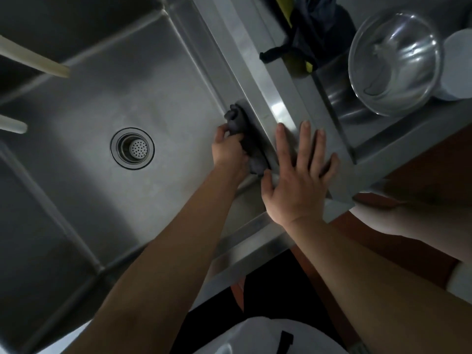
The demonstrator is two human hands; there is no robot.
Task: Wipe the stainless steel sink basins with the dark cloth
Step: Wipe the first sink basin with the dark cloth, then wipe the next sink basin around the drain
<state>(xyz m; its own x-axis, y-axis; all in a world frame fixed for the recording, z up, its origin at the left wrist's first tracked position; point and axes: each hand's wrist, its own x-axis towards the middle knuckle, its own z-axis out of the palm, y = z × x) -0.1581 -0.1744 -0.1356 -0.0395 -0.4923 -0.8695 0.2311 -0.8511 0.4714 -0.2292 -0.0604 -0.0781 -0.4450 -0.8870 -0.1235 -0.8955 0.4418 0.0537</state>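
A stainless steel sink basin (107, 80) fills the left and middle of the head view, with a round drain strainer (132, 148) in its floor. My left hand (229, 150) is shut on a bunched dark cloth (245, 134) and presses it against the basin's right wall, just under the rim. My right hand (298, 175) lies flat with fingers spread on the steel divider rim (278, 108) beside the cloth, holding nothing. A second basin (339, 98) lies to the right of the divider.
A shiny metal bowl (394, 62) sits in the right basin, with a white container (459, 65) beside it. Dark and yellow fabric (306, 42) hangs over the far rim. Two pale faucet spouts (33, 58) reach in from the left. The counter's front edge (255, 246) runs below my arms.
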